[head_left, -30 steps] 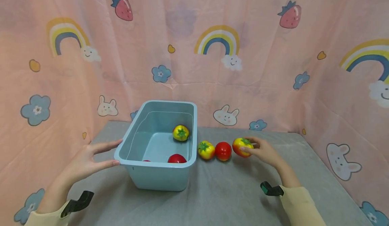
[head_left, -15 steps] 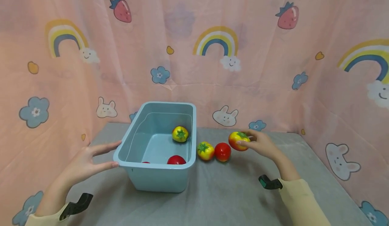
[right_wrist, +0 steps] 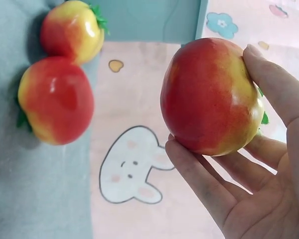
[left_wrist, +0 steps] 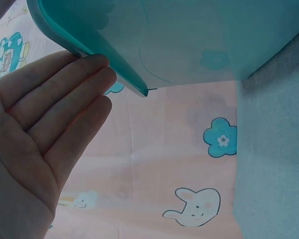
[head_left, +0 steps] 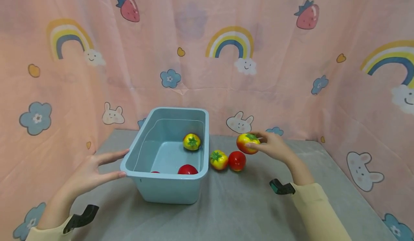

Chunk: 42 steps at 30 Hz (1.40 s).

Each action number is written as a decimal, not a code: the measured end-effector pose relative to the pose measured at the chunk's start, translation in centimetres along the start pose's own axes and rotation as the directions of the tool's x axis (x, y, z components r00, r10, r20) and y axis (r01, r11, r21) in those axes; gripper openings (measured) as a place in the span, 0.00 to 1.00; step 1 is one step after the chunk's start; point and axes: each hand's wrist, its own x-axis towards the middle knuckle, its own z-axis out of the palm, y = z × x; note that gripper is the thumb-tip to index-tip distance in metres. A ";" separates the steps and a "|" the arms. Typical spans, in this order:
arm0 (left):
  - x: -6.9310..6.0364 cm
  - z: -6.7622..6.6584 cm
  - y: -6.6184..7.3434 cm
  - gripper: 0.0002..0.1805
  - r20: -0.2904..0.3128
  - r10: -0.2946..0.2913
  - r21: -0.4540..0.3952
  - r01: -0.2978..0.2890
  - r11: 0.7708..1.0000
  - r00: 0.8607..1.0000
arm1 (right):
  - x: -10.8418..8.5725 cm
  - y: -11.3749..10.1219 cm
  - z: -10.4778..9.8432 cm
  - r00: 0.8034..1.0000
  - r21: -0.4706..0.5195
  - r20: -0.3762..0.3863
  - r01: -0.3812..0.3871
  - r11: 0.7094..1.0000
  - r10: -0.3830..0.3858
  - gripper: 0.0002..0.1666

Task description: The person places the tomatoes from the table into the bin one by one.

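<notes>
My right hand pinches a red-and-yellow tomato between thumb and fingers, above the table; in the right wrist view that tomato fills the grasp. Below it a red tomato touches a yellow-red one, both on the table right of a light blue bin. Inside the bin lie a yellow tomato, a red one and a sliver of another red item. Fingers nearly straight, my left hand touches the bin's left rim; the left wrist view shows its fingers against the rim.
A grey cloth covers the table. Behind and at both sides hangs a pink curtain printed with rainbows, rabbits and flowers. A black device sits at the right wrist, another at the left.
My right hand has carried its tomato up and to the left, from beside the red tomato to above it. The left hand has stayed at the rim.
</notes>
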 end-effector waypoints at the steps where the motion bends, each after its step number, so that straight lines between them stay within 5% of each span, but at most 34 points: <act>1: 0.0 0.0 0.0 0.32 0.000 0.000 0.001 0.000 1.000 1.000 | 0.1 -0.2 0.0 1.000 -0.001 0.003 -0.007 1.000 0.007 0.38; 12: 0.3 0.1 -0.1 0.33 0.005 0.014 -0.012 -0.014 1.000 1.000 | 1.4 -2.1 -0.5 0.996 0.021 -0.003 0.085 0.996 -0.085 0.34; 42: 0.0 0.1 -0.1 0.33 0.004 0.006 -0.013 -0.006 1.000 1.000 | 3.7 -7.9 -1.6 0.983 0.015 0.060 0.176 0.984 -0.176 0.34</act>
